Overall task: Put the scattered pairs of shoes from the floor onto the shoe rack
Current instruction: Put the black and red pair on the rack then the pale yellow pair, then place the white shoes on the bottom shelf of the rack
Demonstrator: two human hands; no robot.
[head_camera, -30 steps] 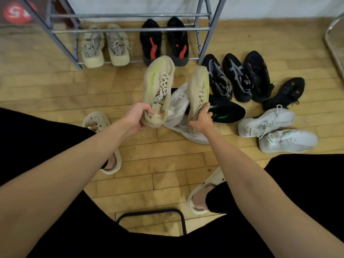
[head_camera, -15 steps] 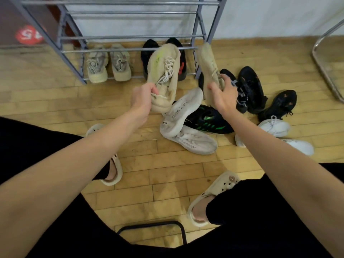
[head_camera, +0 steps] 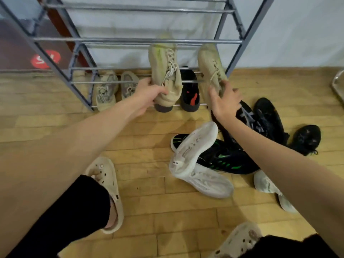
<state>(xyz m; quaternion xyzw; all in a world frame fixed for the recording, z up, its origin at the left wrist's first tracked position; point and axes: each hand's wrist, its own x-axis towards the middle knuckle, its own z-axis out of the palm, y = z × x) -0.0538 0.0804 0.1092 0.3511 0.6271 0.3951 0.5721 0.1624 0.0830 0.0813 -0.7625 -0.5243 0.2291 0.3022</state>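
My left hand (head_camera: 149,94) grips the heel of a beige laced sneaker (head_camera: 164,71), toe pointing up against the bars of the grey metal shoe rack (head_camera: 137,40). In my right hand (head_camera: 224,101) is the matching beige sneaker (head_camera: 210,66), held by its heel with its toe at the same rack bar. On the rack's lowest shelf sit a grey-beige pair (head_camera: 115,88) and a black shoe with red marks (head_camera: 189,92). Scattered on the floor to the right lie two white sneakers (head_camera: 195,164), a black and green shoe (head_camera: 223,159) and several black shoes (head_camera: 268,120).
The floor is light wood. My feet in cream clogs (head_camera: 108,187) stand near the bottom. Another white shoe (head_camera: 268,185) lies partly under my right arm. A white wall runs behind the rack, and a metal frame (head_camera: 337,86) shows at the right edge.
Both hands have lifted the beige sneakers forward and up, from above the floor pile to the rack's bars. The view has moved closer to the rack.
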